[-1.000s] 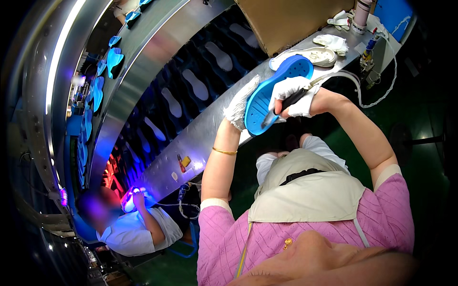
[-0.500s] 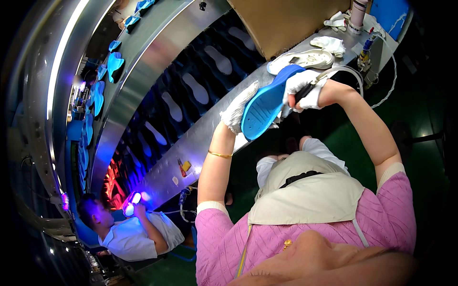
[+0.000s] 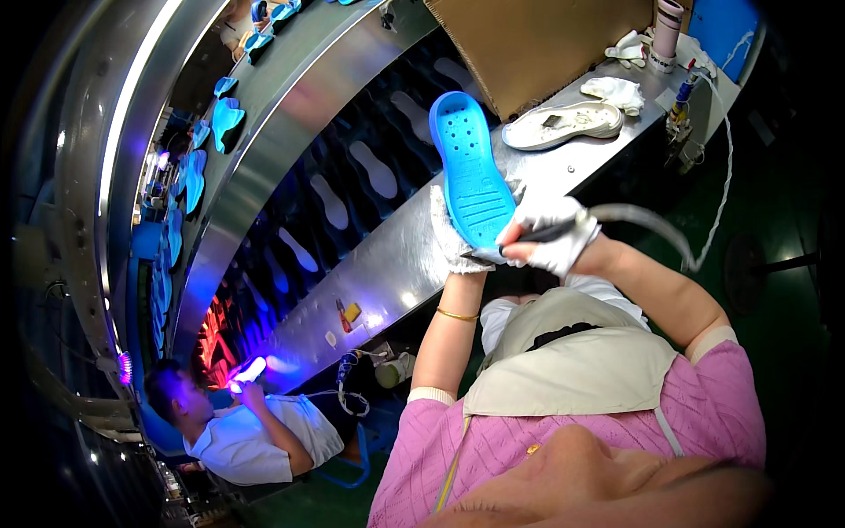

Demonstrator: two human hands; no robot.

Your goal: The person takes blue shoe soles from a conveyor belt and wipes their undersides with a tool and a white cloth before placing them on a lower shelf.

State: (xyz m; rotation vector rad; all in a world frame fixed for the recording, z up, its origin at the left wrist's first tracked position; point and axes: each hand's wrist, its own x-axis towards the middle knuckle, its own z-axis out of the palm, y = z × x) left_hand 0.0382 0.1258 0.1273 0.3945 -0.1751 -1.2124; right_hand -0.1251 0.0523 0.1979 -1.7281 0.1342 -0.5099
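Observation:
A bright blue shoe sole [image 3: 476, 180] stands tilted up over the bench edge, its grooved and holed face toward me. My left hand [image 3: 451, 236], in a white knit glove, is closed around its near left side. My right hand [image 3: 556, 248], gloved with some fingertips bare, is closed on a slim black-handled tool [image 3: 547, 232]. The tool's tip end is close to the near end of the sole; whether it touches I cannot tell. A clear hose [image 3: 647, 225] curves away from the tool to the right.
A metal bench [image 3: 396, 251] runs diagonally, bearing a white shoe [image 3: 563, 126], a white cloth [image 3: 613, 93], gloves [image 3: 628, 49] and a pink tumbler [image 3: 667, 31]. A cardboard box [image 3: 519, 44] stands behind. Pale soles [image 3: 373, 169] lie beyond the bench. A co-worker [image 3: 255, 431] sits at left.
The sole has swung counterclockwise, its far end now up and to the left. My right hand and tool have moved down to its near end; my left hand has shifted slightly right.

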